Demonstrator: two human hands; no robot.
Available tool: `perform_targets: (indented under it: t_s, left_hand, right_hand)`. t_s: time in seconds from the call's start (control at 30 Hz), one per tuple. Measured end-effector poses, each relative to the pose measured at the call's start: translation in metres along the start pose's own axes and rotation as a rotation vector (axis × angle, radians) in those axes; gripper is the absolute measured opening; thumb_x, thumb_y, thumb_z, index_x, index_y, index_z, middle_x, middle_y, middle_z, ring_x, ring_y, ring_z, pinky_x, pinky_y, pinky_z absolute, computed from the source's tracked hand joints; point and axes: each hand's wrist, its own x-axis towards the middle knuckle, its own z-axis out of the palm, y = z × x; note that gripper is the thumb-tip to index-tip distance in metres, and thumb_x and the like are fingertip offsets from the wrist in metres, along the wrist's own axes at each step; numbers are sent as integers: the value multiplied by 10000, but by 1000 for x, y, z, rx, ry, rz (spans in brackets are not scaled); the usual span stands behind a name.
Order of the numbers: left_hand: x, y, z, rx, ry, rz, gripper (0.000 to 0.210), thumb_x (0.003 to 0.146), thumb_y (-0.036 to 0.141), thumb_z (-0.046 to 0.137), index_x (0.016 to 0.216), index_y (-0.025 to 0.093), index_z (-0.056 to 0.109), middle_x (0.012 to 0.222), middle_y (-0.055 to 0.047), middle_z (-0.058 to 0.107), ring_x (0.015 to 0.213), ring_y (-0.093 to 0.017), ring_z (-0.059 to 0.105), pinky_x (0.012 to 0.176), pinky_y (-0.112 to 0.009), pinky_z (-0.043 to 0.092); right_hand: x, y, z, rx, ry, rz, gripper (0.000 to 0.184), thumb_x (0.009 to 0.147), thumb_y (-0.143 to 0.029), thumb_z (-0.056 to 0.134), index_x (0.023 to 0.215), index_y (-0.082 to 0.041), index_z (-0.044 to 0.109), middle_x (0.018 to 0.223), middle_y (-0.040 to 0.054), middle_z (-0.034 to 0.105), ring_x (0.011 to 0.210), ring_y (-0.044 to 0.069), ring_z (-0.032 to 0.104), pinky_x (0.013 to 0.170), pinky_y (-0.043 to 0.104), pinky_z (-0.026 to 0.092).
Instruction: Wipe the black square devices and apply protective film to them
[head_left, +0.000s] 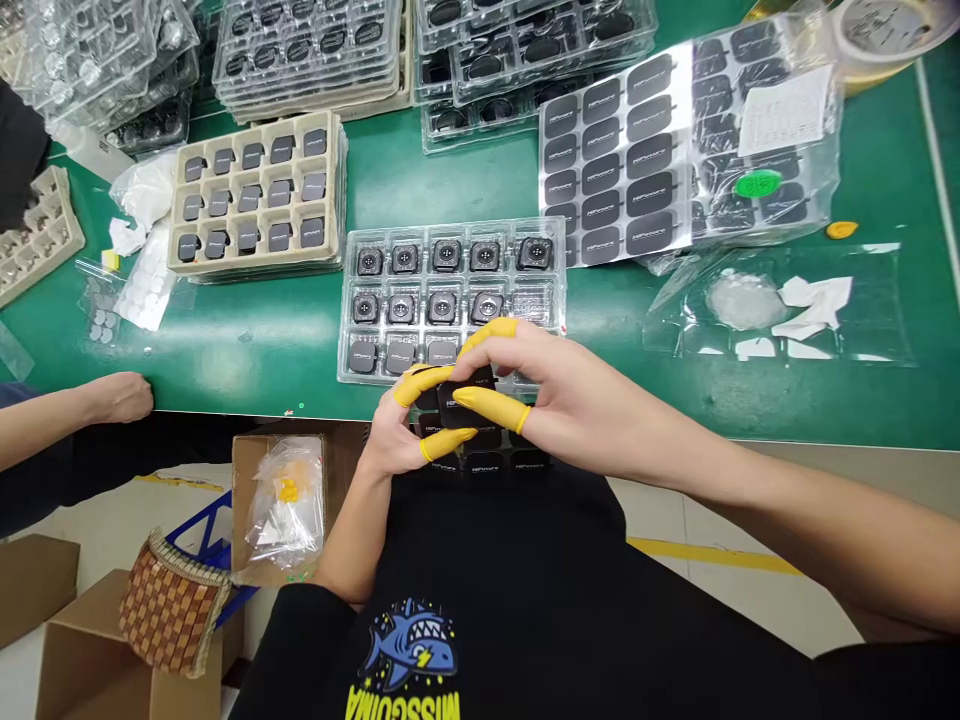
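Observation:
In front of my chest, at the table's edge, both hands hold one small black smartwatch body [454, 405] with a pale printed word on its face. My left hand [394, 430] grips it from the left between yellow-cotted thumb and finger. My right hand [555, 385] pinches it from the right, also in yellow finger cots. Below and behind the hands is a sheet of black printed stickers [487, 463], partly hidden. Just beyond the hands lies a clear plastic tray [345, 300] of watch bodies, some with the sensor side up, others with a printed black face up.
A beige tray [174, 225] of dark square parts stands at left. Sticker sheets [600, 170], some bagged, lie at right. Clear trays [315, 60] are stacked behind. A tape roll [889, 30] sits far right. A co-worker's fist [120, 398] rests at the left table edge, above an open carton [244, 500].

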Motion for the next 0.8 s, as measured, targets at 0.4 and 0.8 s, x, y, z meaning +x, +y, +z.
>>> perform_targets:
  t_s: [0.4, 0.8]
  left_hand:
    - [-4, 3, 0, -83, 26, -99, 655, 851, 572, 940, 1402, 260, 774, 1208, -87, 835, 1098, -247, 803, 1024, -388, 663]
    - [4, 11, 2, -26, -47, -98, 670, 768, 587, 994, 1305, 229, 813, 1026, -63, 848, 884, -206, 804, 842, -332, 691]
  right_hand:
    - [-16, 6, 1, -268, 7, -51, 411, 1018, -470, 781, 1321, -224, 650, 1156, 112, 759, 1010, 299, 707, 819, 418, 556]
    - [3, 12, 16, -29, -70, 260, 75, 987, -282, 635, 922, -246, 622, 727, -19, 643, 651, 175, 529, 622, 309, 365]
